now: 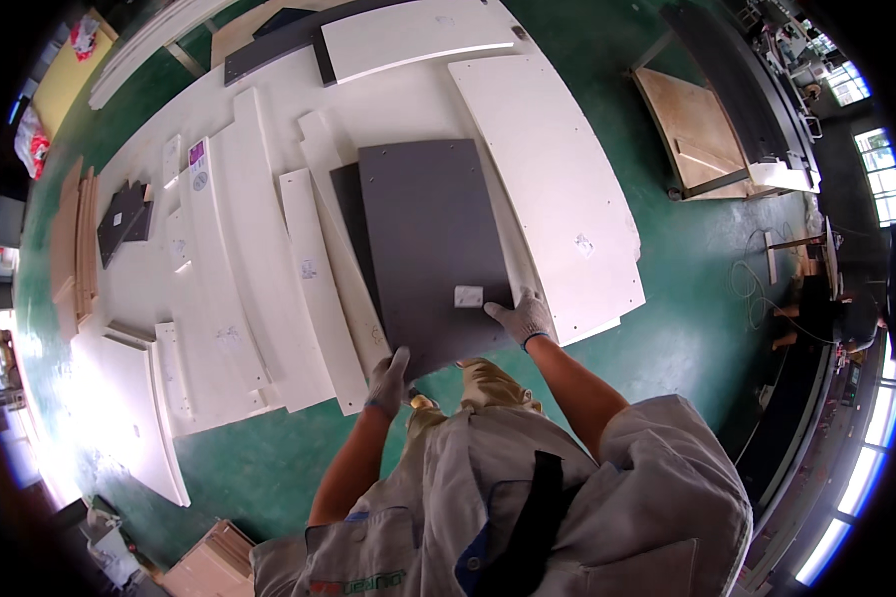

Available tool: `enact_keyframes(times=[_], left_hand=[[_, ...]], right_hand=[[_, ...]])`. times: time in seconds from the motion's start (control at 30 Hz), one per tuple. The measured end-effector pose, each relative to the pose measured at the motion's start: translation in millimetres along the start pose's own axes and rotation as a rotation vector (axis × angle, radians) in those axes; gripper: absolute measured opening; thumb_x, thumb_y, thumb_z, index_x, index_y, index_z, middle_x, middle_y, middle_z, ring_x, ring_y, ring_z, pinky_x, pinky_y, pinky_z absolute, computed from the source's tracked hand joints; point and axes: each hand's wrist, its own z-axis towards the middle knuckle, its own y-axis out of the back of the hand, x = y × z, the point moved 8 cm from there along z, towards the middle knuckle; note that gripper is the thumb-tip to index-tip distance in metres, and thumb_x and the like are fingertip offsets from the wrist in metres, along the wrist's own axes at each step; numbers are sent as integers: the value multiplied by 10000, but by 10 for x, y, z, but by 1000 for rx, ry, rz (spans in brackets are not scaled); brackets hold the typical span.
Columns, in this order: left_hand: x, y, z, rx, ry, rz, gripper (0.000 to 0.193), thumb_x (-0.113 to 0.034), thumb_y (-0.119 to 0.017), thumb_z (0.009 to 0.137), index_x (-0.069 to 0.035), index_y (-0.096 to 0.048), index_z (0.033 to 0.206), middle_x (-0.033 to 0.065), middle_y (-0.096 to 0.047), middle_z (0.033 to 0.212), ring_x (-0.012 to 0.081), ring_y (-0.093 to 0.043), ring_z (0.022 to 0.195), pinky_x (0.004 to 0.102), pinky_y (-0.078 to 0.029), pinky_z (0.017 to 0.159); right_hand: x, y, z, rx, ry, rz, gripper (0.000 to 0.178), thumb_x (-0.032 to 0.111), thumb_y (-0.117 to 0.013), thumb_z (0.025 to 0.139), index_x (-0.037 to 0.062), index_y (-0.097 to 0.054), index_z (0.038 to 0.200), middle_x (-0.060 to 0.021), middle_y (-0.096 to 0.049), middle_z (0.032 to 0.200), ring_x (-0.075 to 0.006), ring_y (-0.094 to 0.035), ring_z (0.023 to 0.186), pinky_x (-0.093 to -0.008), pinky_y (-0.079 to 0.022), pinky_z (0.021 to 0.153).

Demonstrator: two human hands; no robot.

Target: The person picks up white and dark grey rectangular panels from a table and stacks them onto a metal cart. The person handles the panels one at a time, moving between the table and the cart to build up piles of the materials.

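Observation:
A dark grey rectangular panel (433, 239) lies in front of me, with small holes near its far edge and a white label (468, 297) near its right side. My left hand (388, 382), in a pale glove, grips the near left corner, its thumb over the edge. At the near right edge, my gloved right hand (525, 317) holds the same panel, thumb on top close to the label. The fingers beneath the panel are hidden. A second dark panel (353, 224) shows partly from under its left side.
Long white boards (304, 269) and a wide white panel (558, 179) cover the table around the grey panel. Small dark pieces (121, 219) lie at the left. A wheeled rack (702, 139) stands far right; cardboard (214, 567) sits on the floor lower left.

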Motion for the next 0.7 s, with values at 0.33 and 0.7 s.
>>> enact_keyframes(times=[0.33, 0.7], left_hand=[[96, 166, -236, -102, -28, -254, 635, -398, -736, 932, 28, -560, 1369, 97, -668, 1262, 207, -640, 1135, 354, -472, 1036], [-652, -451, -40, -214, -155, -83, 550, -314, -773, 923, 83, -616, 1270, 110, -703, 1165, 189, -656, 1019, 327, -521, 921]], right_hand=[[68, -583, -90, 472, 342, 422, 799, 478, -781, 848, -35, -516, 1401, -234, -640, 1336, -336, -612, 1255, -400, -464, 1079], [14, 337, 145, 391, 48, 224, 864, 704, -756, 747, -61, -716, 1146, -241, -739, 1086, -360, -710, 1053, -422, -537, 918]])
